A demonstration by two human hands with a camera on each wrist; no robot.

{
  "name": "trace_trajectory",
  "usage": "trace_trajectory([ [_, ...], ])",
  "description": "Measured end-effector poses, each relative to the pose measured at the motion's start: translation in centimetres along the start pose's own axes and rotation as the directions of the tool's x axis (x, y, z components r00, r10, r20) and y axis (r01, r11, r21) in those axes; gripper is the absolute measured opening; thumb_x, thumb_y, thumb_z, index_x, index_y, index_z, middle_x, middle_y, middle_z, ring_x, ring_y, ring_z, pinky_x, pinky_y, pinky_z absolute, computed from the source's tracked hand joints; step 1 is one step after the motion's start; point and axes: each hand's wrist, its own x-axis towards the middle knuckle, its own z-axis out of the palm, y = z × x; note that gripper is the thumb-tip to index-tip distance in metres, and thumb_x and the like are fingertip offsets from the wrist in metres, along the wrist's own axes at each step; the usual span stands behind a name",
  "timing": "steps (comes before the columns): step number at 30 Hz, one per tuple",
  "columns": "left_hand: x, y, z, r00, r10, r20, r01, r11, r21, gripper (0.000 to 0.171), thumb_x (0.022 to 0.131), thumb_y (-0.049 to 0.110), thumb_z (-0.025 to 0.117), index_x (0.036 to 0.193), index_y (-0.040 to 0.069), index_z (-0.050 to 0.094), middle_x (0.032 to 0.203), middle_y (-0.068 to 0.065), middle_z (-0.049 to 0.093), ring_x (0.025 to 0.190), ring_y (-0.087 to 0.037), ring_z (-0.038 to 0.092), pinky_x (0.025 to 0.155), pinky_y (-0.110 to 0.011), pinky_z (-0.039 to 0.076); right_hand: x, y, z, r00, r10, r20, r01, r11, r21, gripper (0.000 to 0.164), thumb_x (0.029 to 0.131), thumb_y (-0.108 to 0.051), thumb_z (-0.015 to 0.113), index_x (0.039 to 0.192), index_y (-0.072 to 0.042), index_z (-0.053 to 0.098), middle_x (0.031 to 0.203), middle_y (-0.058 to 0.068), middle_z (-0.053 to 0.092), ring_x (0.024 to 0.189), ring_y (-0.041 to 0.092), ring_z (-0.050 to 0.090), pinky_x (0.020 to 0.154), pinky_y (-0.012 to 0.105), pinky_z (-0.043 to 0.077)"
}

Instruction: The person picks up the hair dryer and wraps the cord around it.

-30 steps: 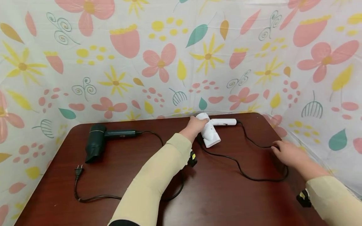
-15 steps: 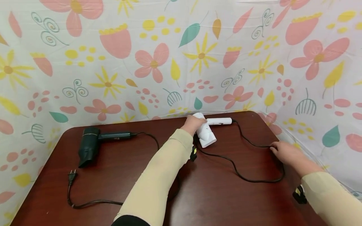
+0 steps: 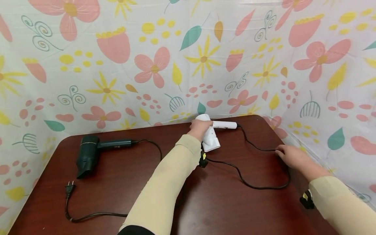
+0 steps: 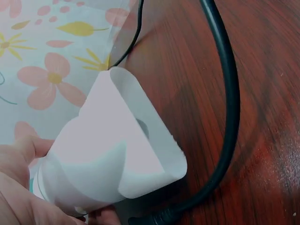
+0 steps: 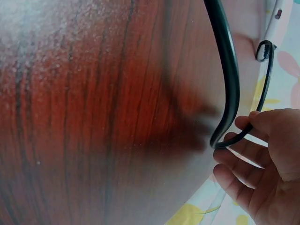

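A white hair dryer (image 3: 210, 139) lies near the back edge of the table, its handle pointing right. My left hand (image 3: 200, 126) grips its barrel from the rear end. In the left wrist view the white nozzle (image 4: 147, 126) faces the tabletop side, with the thumb and fingers round the body behind it. A black cord (image 3: 255, 146) runs from the handle to my right hand (image 3: 290, 156) at the table's right side. The right wrist view has the thumb and index finger pinching that cord (image 5: 239, 139), the other fingers loosely bent below it.
On the left lies a dark green hair dryer (image 3: 88, 155) with its handle toward the right. Its cord passes under the left arm, and a two-pin plug (image 3: 70, 188) lies at front left. A floral curtain (image 3: 152, 68) hangs behind the brown table (image 3: 232, 209).
The head view has turned a little, so the table and both dryers shift left in it. My left hand still holds the white hair dryer and my right hand the cord.
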Motion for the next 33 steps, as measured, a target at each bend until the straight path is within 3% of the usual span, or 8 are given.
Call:
trace_trajectory([
  [5,0.9,-0.5,-0.5,0.998,-0.025,0.050,0.032,0.990,-0.138,0.103,0.079,0.029,0.076,0.155,0.004,0.010,0.143,-0.019,0.039,0.120,-0.030,0.049,0.098,-0.039,0.047,0.4,-0.4,0.1,0.999,-0.021,-0.049,0.022,0.999,0.024,0.020,0.100,-0.015,0.057,0.106,0.003,0.065,0.094,0.017,0.067,0.087,0.036,0.064,0.077,0.054,0.048],
  [10,1.4,-0.8,-2.0,0.991,-0.003,0.133,0.032,0.974,-0.224,0.115,0.079,0.028,0.074,0.158,0.010,-0.008,0.154,-0.017,0.027,0.124,-0.029,0.044,0.100,-0.040,0.044,1.2,-1.0,-0.2,0.990,-0.032,-0.136,0.042,0.996,0.074,0.020,0.101,-0.012,0.056,0.107,0.005,0.063,0.096,0.021,0.067,0.088,0.038,0.064,0.075,0.055,0.048],
  [12,1.3,-0.7,-2.7,0.992,0.014,0.129,0.019,0.968,-0.252,0.117,0.080,0.029,0.074,0.158,0.011,-0.012,0.155,-0.016,0.025,0.125,-0.028,0.044,0.101,-0.039,0.043,1.8,-1.5,-0.6,0.986,-0.031,-0.165,0.048,0.993,0.104,0.021,0.101,-0.012,0.056,0.109,0.006,0.063,0.098,0.023,0.066,0.090,0.040,0.063,0.074,0.055,0.047],
  [18,0.0,-1.1,-5.4,0.995,0.079,0.068,-0.051,0.937,-0.345,0.099,0.084,0.030,0.071,0.157,0.013,0.006,0.137,-0.016,0.042,0.110,-0.028,0.055,0.094,-0.042,0.047,3.1,-3.7,-1.8,0.983,0.013,-0.182,0.016,0.987,0.157,0.030,0.105,-0.024,0.052,0.116,0.002,0.062,0.104,0.023,0.064,0.087,0.036,0.061,0.070,0.049,0.047],
  [22,-0.7,-2.0,-7.5,0.994,0.108,0.032,-0.087,0.917,-0.390,0.091,0.085,0.033,0.071,0.155,0.018,0.015,0.131,-0.014,0.047,0.105,-0.028,0.058,0.092,-0.043,0.048,3.5,-5.5,-2.7,0.981,0.096,-0.166,-0.060,0.976,0.207,0.040,0.104,-0.042,0.050,0.112,-0.004,0.060,0.090,0.013,0.061,0.071,0.025,0.054,0.060,0.039,0.042],
  [28,-1.8,-4.8,-11.0,0.990,0.142,-0.013,-0.135,0.904,-0.406,0.091,0.087,0.036,0.072,0.155,0.021,0.015,0.131,-0.014,0.049,0.106,-0.029,0.059,0.089,-0.042,0.049,4.0,-7.9,-3.0,0.979,0.152,-0.136,-0.110,0.955,0.277,0.056,0.099,-0.060,0.046,0.106,-0.005,0.056,0.081,0.007,0.054,0.067,0.022,0.049,0.059,0.035,0.038],
  [33,-3.2,-7.5,-13.7,0.993,0.116,-0.021,-0.115,0.908,-0.404,0.087,0.088,0.038,0.071,0.154,0.025,0.015,0.127,-0.014,0.052,0.102,-0.030,0.061,0.082,-0.043,0.052,3.6,-9.1,-2.9,0.977,0.183,-0.114,-0.141,0.943,0.302,0.060,0.096,-0.066,0.045,0.095,-0.007,0.051,0.076,0.007,0.048,0.063,0.023,0.045,0.056,0.035,0.036],
])
